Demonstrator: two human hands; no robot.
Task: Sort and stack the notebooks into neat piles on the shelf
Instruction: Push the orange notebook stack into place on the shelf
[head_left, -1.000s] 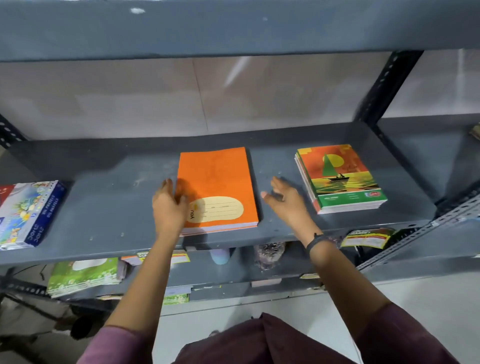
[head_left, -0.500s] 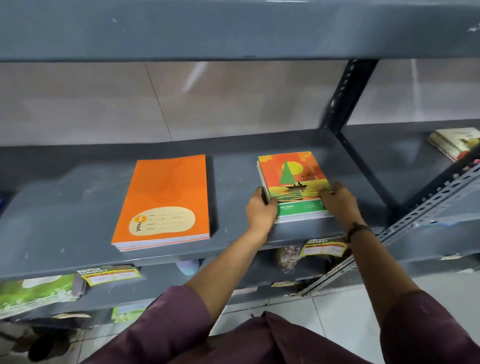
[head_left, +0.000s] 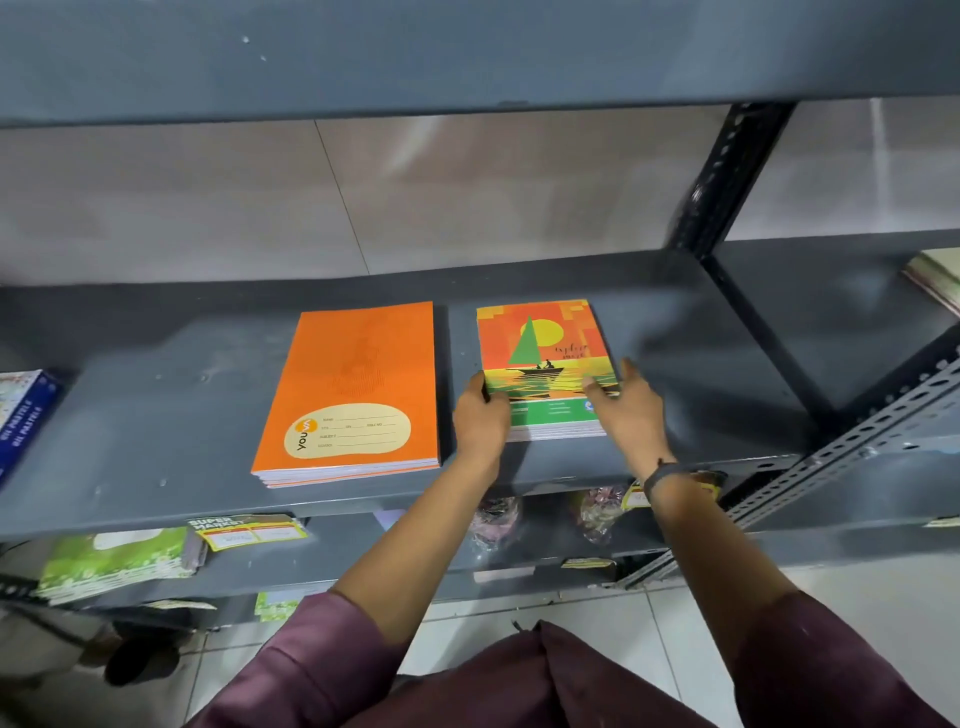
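Note:
A pile of orange notebooks (head_left: 358, 384) lies flat on the grey shelf (head_left: 156, 415). Just to its right sits a smaller pile of sailboat-cover notebooks (head_left: 540, 343). My left hand (head_left: 480, 415) grips the sailboat pile at its near left corner. My right hand (head_left: 626, 402) presses against its near right corner, fingers spread on the cover and side. A narrow gap separates the two piles.
A blue box (head_left: 23, 410) lies at the shelf's far left. A black upright post (head_left: 727, 176) divides off the right bay, where more notebooks (head_left: 935, 280) lie. Green notebooks (head_left: 114, 561) and price tags (head_left: 249, 530) sit on the lower shelf.
Both hands left the orange pile and took hold of the sailboat pile, then slid it left, closer to the orange pile. The camera view has shifted.

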